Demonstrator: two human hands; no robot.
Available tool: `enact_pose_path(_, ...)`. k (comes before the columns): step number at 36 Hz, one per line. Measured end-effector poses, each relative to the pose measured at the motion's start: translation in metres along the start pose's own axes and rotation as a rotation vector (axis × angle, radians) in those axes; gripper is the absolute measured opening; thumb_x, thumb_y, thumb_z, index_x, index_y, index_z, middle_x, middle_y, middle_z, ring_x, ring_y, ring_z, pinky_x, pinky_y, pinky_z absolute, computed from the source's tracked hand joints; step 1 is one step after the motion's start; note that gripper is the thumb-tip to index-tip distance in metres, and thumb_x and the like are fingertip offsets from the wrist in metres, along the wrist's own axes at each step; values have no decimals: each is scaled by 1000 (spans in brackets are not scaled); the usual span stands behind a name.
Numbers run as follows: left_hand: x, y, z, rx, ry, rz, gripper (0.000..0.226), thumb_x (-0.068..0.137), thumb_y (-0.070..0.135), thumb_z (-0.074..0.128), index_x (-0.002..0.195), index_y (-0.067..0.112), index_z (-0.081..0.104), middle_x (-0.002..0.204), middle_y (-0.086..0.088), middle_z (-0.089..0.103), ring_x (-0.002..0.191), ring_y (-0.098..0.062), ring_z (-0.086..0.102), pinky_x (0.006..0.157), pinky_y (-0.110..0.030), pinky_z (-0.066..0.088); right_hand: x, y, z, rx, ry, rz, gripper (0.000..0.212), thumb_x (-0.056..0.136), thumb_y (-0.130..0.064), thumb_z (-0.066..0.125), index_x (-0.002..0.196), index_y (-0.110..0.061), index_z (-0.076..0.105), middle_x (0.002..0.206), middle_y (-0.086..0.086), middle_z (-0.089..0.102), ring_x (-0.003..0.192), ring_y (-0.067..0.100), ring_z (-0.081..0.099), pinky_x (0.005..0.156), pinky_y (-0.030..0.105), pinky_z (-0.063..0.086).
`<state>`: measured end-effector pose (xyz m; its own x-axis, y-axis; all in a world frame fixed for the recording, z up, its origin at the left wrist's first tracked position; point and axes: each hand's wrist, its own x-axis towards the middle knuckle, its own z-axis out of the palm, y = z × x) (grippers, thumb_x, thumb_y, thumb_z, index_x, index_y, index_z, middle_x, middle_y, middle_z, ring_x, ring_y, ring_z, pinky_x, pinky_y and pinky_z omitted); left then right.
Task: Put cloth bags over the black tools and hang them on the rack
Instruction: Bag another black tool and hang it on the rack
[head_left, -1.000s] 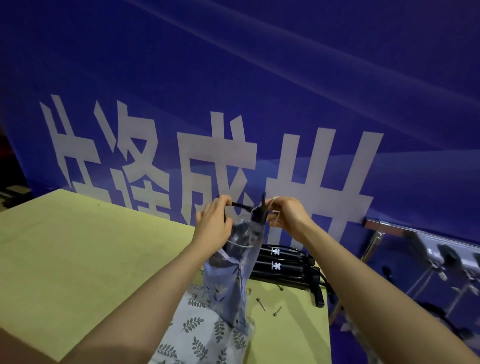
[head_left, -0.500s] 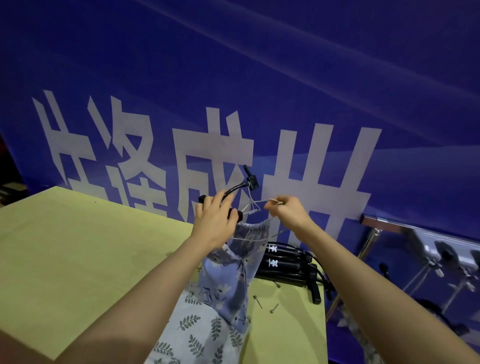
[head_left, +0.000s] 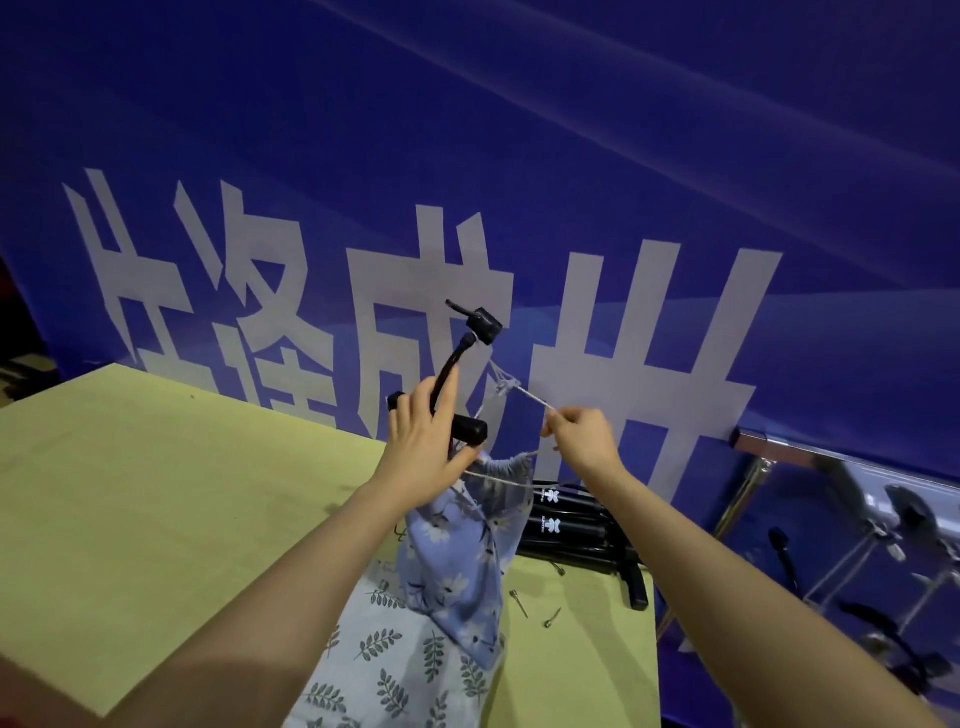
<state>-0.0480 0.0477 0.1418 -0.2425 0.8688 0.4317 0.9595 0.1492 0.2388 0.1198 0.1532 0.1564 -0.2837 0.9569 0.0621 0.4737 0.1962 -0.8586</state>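
A person's left hand (head_left: 423, 449) holds a black pump (head_left: 457, 384) upright above the bench (head_left: 156, 499), fingers curled round its crossbar handle, the hose curving up to a nozzle head against a blue banner (head_left: 571, 156) with large white characters. The pump's lower body sits inside a blue floral bag (head_left: 460, 551), whose gathered mouth lies just below the handle and whose bottom rests on the bench. The right hand (head_left: 584, 436), beside it, has its grip pinched on the bag's drawstring (head_left: 524, 392), pulled taut up and to the right from a knot near the hose. A leaf-print cloth (head_left: 395, 670) lies flat on the bench under the bag. Behind the bag, more black pumps (head_left: 571, 530) lie stacked at the bench's far right edge, with a few small metal needles (head_left: 519, 603) scattered near them. To the right, beyond the bench, a metal rack (head_left: 810, 457) carries dark objects hanging from it, too blurred to make out.
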Motion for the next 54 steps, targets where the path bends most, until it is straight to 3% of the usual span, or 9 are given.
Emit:
enact_pose_path(3, 2, -1, -1, -50, -27, 6, 101, 87, 51, 55, 144, 24, -24, 150, -8, 12, 128, -30, 25, 111, -47, 23, 4, 1, 1, -9, -7, 43, 42, 98, -27, 46, 61, -15, 62, 61, 2, 54, 67, 21, 53, 69, 32, 44)
enact_pose_path(7, 7, 1, -2, -5, -51, 28, 95, 90, 51, 52, 150, 15, -12, 147, -5, 15, 128, -28, 25, 109, -43, 23, 2, 2, 4, -47, -15, 53, 39, 94, -17, 46, 58, -13, 62, 52, -1, 48, 55, 16, 44, 55, 28, 38)
enact_pose_path(17, 19, 10, -2, -186, -85, 4, 70, 86, 60, 45, 138, 16, 28, 127, -2, 36, 116, -23, 33, 96, -36, 24, -1, 14, 4, -16, -23, 57, 32, 94, -19, 48, 71, -7, 67, 57, 0, 50, 56, 15, 44, 62, 29, 42)
enact_pose_path(21, 21, 19, -2, -246, -5, -82, 42, 101, 35, 30, 139, 16, 30, 136, -6, 41, 118, -26, 36, 98, -38, 23, -4, 13, 2, -9, 16, -31, 35, 96, -22, 47, 69, -9, 64, 53, 2, 48, 52, 18, 42, 58, 29, 38)
enact_pose_path(28, 27, 20, -8, -73, 33, 19, 42, 93, 5, 35, 130, 26, 35, 113, -7, 49, 100, -30, 48, 85, -37, 36, -7, -15, -17, 260, 120, -245, 45, 95, -18, 52, 55, -15, 32, 46, -5, 25, 44, 11, 23, 55, 29, 25)
enact_pose_path(35, 32, 28, -13, 60, 9, -38, 42, 97, 7, 39, 138, 13, 33, 123, -10, 48, 105, -30, 53, 74, -30, 34, -16, -58, -27, 434, 125, -342, 55, 93, -20, 60, 47, -16, 30, 34, -12, 25, 33, 4, 24, 71, 19, 46)
enact_pose_path(41, 35, 25, -20, 116, -21, -95, 43, 97, 8, 40, 140, 10, 33, 125, -12, 47, 103, -31, 57, 71, -33, 39, -16, -97, -32, 447, 83, -417, 51, 89, -21, 65, 46, -16, 37, 36, -12, 33, 38, 3, 31, 56, 20, 40)
enact_pose_path(46, 42, 22, -34, 96, -57, -126, 48, 95, 7, 42, 142, 11, 31, 126, -16, 48, 109, -37, 55, 83, -43, 45, -18, -123, -41, 226, -136, -466, 16, 83, 0, 60, 74, -10, 54, 64, -1, 47, 61, 12, 45, 58, 15, 43)
enact_pose_path(54, 30, 18, -30, -2, -83, -174, 46, 100, 17, 33, 145, 10, 31, 127, -15, 50, 113, -36, 52, 85, -42, 44, -28, -128, -50, 91, -169, -401, 31, 80, 17, 45, 78, -13, 54, 69, 0, 44, 57, 10, 40, 48, 13, 37)
